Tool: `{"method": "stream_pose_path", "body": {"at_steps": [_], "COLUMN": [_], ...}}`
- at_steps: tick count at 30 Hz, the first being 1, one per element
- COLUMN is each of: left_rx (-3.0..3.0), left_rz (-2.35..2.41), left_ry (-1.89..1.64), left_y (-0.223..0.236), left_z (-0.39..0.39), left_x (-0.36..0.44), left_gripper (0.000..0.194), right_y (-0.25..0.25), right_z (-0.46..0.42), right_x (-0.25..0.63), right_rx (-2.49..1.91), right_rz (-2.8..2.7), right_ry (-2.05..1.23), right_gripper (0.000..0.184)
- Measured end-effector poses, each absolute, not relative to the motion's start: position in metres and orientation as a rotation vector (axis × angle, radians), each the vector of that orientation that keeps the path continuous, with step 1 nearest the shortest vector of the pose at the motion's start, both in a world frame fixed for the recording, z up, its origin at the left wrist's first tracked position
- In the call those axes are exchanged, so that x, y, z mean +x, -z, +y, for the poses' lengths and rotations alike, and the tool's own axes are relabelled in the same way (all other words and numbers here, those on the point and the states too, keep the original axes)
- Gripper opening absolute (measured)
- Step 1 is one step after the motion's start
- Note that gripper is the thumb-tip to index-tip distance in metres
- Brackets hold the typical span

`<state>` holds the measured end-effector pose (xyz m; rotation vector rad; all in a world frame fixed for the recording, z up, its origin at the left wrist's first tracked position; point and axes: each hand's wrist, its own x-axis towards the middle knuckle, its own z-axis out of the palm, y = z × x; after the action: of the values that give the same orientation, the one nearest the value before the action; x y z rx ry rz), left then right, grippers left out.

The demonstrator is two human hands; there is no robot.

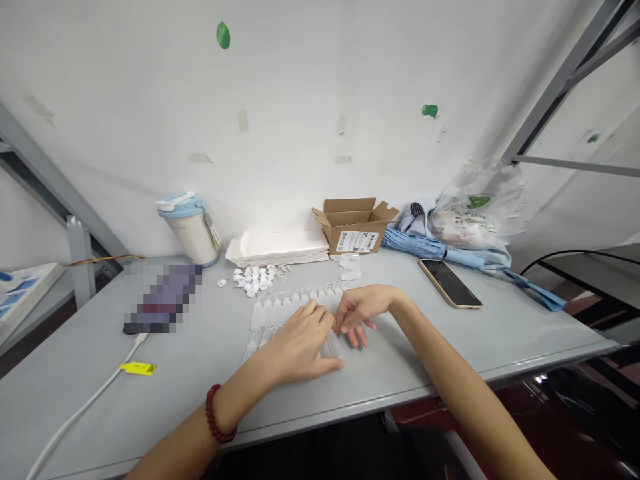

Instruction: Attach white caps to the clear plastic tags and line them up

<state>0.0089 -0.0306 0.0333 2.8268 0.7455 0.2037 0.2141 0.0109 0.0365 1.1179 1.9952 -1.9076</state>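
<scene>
Two rows of small translucent white bottle-like pieces, with narrow tops and thin loops, lie on the grey table. The back row [273,312] is partly covered by my hands, and the front row [253,345] runs under my left hand. My left hand [303,343] rests over the front row, fingers curled and thumb stretched to the right. Close against its fingertips, my right hand [363,308] has thumb and index finger pinched together, the other fingers hanging loosely. What either hand's fingers hold is hidden. Behind the rows is a pile of small white caps [255,280].
Along the wall stand a cup [193,230], a stack of white trays [280,248] and an open cardboard box [353,230]. To the right lie a phone [450,283], a blue umbrella [420,245] and a plastic bag [475,213]. A blurred device [163,300] with a white cable [95,397] is left.
</scene>
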Motion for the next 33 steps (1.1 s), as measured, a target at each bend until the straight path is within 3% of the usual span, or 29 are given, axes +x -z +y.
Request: {"method": "stream_pose_path", "body": {"at_steps": [15, 20, 22, 24, 27, 33], "left_rx": [2.654, 2.542, 2.602, 2.654, 2.650, 2.609], "left_rz": [0.772, 1.098, 1.232, 1.305, 1.378, 1.423], "left_ry": [-0.319, -0.664, -0.782, -0.811, -0.764, -0.648], "left_y": [-0.037, -0.032, -0.023, -0.013, 0.000, 0.009], "left_z": [-0.025, 0.018, 0.043, 0.066, 0.090, 0.097], "left_x": [0.008, -0.013, -0.026, -0.038, -0.048, -0.045], "left_gripper": [0.043, 0.028, 0.026, 0.029, 0.035, 0.038], "right_y": [-0.039, -0.040, -0.039, -0.036, -0.029, -0.013], "right_z": [0.010, 0.016, 0.021, 0.027, 0.035, 0.044], "right_x": [0.213, 0.220, 0.225, 0.231, 0.242, 0.255], "right_rx": [1.126, 1.609, 2.005, 2.339, 2.388, 2.225], "right_rz": [2.056, 2.479, 2.670, 2.750, 2.778, 2.689], "right_ry": [1.907, 1.907, 1.705, 1.248, 0.575, 0.331], "right_gripper": [0.031, 0.026, 0.021, 0.014, 0.022, 0.041]}}
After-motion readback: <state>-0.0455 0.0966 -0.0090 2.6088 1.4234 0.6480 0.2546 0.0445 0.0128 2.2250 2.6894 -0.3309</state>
